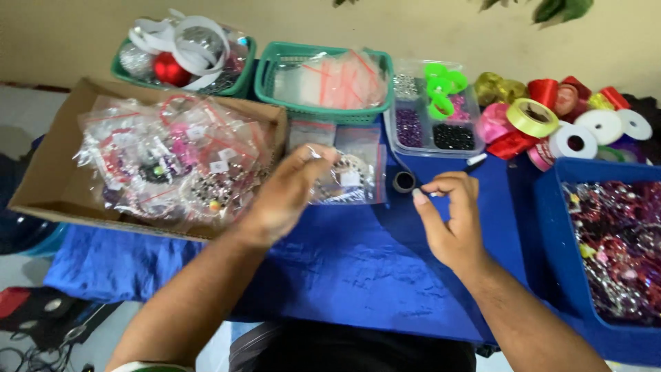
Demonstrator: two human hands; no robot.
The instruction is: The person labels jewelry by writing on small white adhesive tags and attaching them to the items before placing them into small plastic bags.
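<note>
head view: beads in clear tray (475,148)

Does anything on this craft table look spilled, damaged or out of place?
Nothing stands out. The cardboard box of bagged pieces, the green baskets, the bead tray and the ribbon rolls sit orderly on the blue cloth.

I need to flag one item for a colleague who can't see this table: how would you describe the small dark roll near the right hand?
Start at the clear box of beads behind the blue cloth. Just in front of its near left corner, left of the right hand, stands a small dark roll of tape. It is the only grey-black ring there, far smaller than the bright ribbon spools to the right.
</note>
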